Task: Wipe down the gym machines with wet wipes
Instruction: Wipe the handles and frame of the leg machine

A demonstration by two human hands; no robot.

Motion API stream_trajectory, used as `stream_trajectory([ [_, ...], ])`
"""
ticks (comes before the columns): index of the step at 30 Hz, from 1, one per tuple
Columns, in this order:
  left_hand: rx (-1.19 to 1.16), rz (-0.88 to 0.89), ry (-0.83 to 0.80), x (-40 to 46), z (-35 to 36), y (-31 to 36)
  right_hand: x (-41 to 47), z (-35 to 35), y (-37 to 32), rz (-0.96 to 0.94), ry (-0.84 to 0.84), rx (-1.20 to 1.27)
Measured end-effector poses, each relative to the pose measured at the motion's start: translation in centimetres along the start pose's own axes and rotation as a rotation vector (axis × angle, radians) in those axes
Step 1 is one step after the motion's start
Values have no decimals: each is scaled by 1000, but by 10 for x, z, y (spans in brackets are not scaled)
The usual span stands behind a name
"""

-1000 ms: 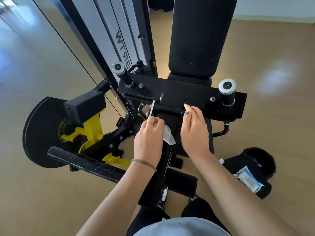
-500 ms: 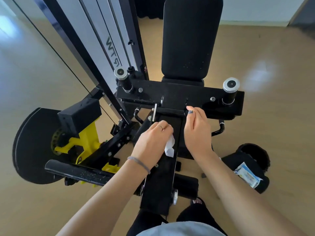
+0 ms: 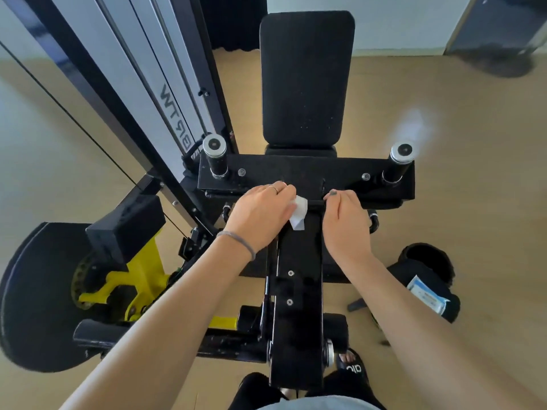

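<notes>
A black gym machine stands in front of me, with a long central black beam (image 3: 299, 279) running toward a cross plate (image 3: 305, 170) and an upright back pad (image 3: 306, 78). My left hand (image 3: 262, 216) grips a white wet wipe (image 3: 299, 213) at the top left of the beam, just under the cross plate. My right hand (image 3: 344, 224) rests on the beam's top right edge, fingers curled over a thin bar there.
Two black roller handles with silver caps (image 3: 214, 155) (image 3: 399, 161) stand on the cross plate. A weight stack tower (image 3: 165, 93) rises at left, with a yellow bracket (image 3: 136, 279) and black disc (image 3: 32, 294). A wipes pack (image 3: 427, 294) lies on a black bag at right.
My left hand has slid the wipe up the beam from its middle to the top end by the cross plate. The right hand stays on the beam's right edge.
</notes>
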State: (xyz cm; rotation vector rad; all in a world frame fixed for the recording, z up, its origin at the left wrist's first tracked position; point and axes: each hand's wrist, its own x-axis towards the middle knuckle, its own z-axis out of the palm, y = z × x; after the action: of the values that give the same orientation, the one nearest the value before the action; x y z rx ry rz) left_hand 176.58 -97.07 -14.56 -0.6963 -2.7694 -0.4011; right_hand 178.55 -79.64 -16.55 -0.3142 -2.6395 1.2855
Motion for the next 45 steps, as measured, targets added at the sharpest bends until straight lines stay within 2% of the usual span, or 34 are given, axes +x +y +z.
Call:
stream_trajectory([
  [2, -49, -47, 0, 2, -3, -10, -1, 2, 0, -5, -2, -12],
  [4, -103, 1, 12, 6, -1, -8, -2, 3, -1, 6, -2, -7],
  [6, -100, 40, -45, 10, 2, 8, -2, 5, -4, 35, -10, -16],
  [10, -31, 144, -65, 19, 0, 18, -1, -1, -5, 57, -64, -10],
  [16, -47, 3, 33, 18, -11, -24, 3, -7, -3, 7, -59, -20],
  [19, -44, -56, 127, 38, -9, -14, 12, -4, -5, -189, 80, -90],
  [21, -26, -129, 131, 55, -2, -11, 22, -2, -10, -317, 138, -112],
  [23, 23, -144, 100, 69, 9, -13, 38, -1, -13, -363, 95, -167],
  [27, 28, -67, -62, 83, 11, -29, 58, 9, -8, -373, -78, -347],
  [32, 72, -200, -7, 65, 3, -52, 57, 18, -3, -377, -24, -379],
  [34, 25, -159, -22, 60, 9, -43, 56, 18, -3, -381, 2, -372],
  [37, -105, 10, -99, 68, 6, -39, 58, 18, -2, -408, 1, -390],
  [39, -129, 38, -114, 76, 4, -42, 58, 18, -1, -413, -3, -395],
  [45, -41, -70, 59, 23, 3, -64, 59, 20, 1, -428, 53, -376],
])
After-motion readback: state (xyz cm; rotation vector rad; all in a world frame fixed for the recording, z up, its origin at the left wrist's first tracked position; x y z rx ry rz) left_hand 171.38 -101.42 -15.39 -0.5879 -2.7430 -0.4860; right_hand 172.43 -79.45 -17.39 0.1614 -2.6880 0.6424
